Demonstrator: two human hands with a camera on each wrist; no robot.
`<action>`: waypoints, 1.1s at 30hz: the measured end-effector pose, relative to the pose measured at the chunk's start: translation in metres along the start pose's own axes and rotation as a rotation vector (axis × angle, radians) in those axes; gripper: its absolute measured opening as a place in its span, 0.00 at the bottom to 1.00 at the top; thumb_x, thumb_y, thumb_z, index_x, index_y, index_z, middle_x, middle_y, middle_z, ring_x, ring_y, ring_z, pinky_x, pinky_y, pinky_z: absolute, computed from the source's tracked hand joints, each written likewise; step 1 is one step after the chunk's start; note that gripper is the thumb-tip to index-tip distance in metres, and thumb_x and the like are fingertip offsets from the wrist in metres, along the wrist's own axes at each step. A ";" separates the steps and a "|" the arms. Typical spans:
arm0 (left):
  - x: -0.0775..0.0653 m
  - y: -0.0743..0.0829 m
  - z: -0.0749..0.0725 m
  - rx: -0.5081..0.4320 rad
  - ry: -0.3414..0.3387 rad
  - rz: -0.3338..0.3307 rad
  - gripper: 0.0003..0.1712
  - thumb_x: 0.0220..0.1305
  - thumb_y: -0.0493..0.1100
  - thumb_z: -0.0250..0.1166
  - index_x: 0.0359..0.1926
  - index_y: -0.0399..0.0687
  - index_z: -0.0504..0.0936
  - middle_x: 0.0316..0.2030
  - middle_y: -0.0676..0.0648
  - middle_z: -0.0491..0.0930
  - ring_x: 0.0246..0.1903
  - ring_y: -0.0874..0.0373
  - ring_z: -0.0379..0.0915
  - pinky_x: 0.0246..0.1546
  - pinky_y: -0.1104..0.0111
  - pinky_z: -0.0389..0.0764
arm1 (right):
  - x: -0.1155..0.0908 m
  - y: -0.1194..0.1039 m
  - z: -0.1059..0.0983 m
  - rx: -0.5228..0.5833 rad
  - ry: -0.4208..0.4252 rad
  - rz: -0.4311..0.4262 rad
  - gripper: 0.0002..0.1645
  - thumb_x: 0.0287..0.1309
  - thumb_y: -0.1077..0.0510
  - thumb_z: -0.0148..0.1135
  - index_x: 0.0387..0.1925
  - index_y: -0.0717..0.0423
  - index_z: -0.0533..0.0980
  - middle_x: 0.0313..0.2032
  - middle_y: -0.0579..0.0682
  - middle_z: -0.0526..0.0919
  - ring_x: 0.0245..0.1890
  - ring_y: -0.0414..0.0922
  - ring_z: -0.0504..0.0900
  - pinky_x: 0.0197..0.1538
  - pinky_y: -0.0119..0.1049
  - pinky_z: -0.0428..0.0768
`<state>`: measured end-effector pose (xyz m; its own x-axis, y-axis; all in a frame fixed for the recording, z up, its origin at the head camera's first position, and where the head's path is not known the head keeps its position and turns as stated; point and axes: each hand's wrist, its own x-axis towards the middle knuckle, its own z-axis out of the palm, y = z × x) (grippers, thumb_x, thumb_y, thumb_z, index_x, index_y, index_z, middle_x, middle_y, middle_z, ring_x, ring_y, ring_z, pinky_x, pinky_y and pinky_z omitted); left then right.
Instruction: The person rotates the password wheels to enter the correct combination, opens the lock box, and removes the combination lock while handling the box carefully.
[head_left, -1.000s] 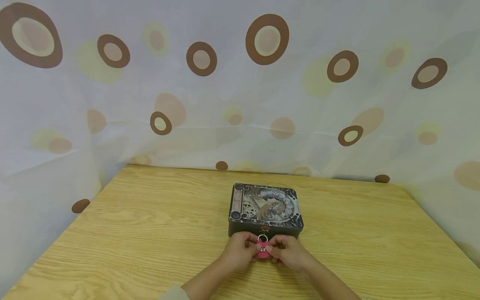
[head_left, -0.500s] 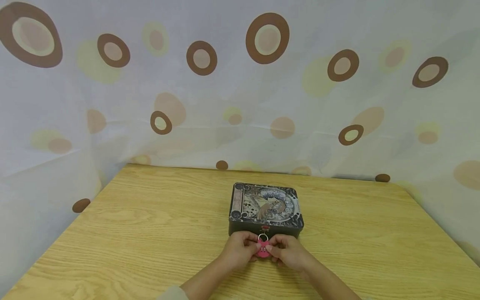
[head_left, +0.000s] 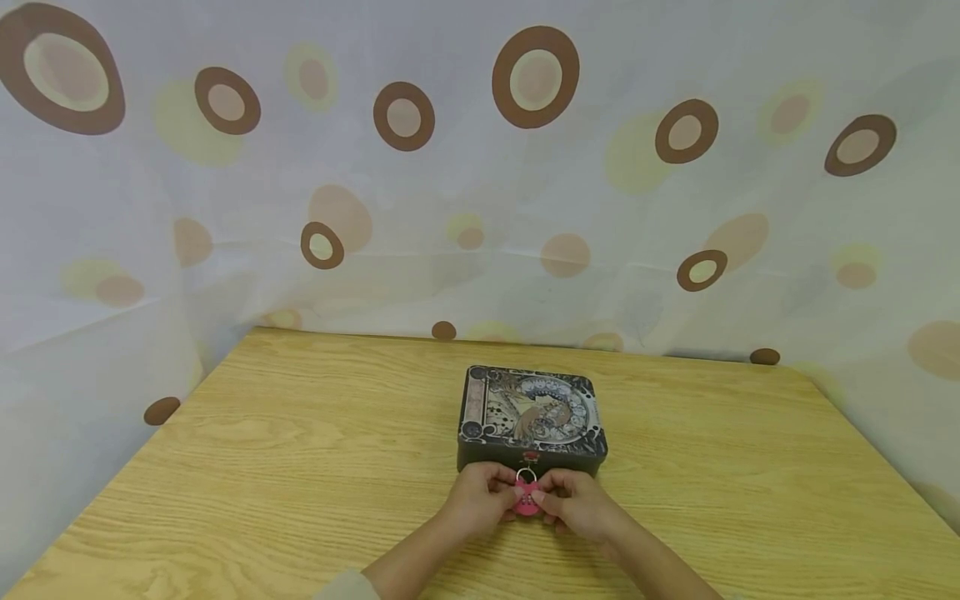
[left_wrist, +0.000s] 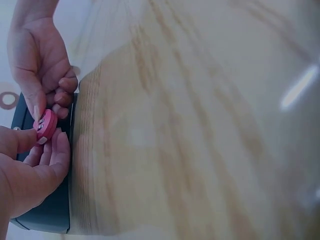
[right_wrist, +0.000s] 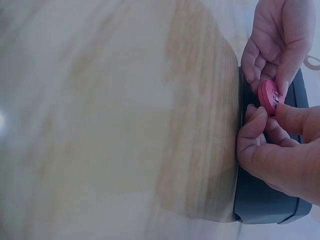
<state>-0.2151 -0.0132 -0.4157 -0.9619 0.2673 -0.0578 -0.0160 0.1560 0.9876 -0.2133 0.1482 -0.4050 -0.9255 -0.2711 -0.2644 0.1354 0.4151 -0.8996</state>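
Observation:
A pink combination padlock (head_left: 527,502) with a silver shackle is pinched between both hands at the front of a dark tin box (head_left: 487,454). My left hand (head_left: 480,502) grips the lock's left side, thumb on its face. On the other side my right hand (head_left: 583,505) pinches it, thumb beside the number dials. The shackle stands up just below the red clasp on the box front; whether it passes through the clasp I cannot tell. In the left wrist view the padlock (left_wrist: 46,125) shows its dials between the thumbs. The right wrist view shows the padlock (right_wrist: 269,96) likewise.
The tin, with a decorated lid (head_left: 536,408), sits closed on a wooden table (head_left: 315,433). A pale curtain (head_left: 480,167) with brown and yellow circles hangs behind the table and along its sides.
Both hands keep nearly the same place on the padlock. The lock's face looks slightly tilted compared with a second ago. The box has not moved.

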 end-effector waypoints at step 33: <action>-0.001 -0.001 0.002 0.089 0.036 0.072 0.05 0.54 0.27 0.60 0.33 0.25 0.76 0.23 0.38 0.80 0.21 0.60 0.74 0.21 0.72 0.79 | -0.001 -0.004 0.002 -0.015 0.001 -0.009 0.09 0.61 0.62 0.53 0.35 0.68 0.71 0.21 0.45 0.70 0.24 0.40 0.70 0.27 0.31 0.71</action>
<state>-0.2133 -0.0119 -0.4169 -0.9689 0.2465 0.0192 0.0758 0.2219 0.9721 -0.2124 0.1449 -0.4024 -0.9269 -0.2741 -0.2563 0.1219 0.4261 -0.8964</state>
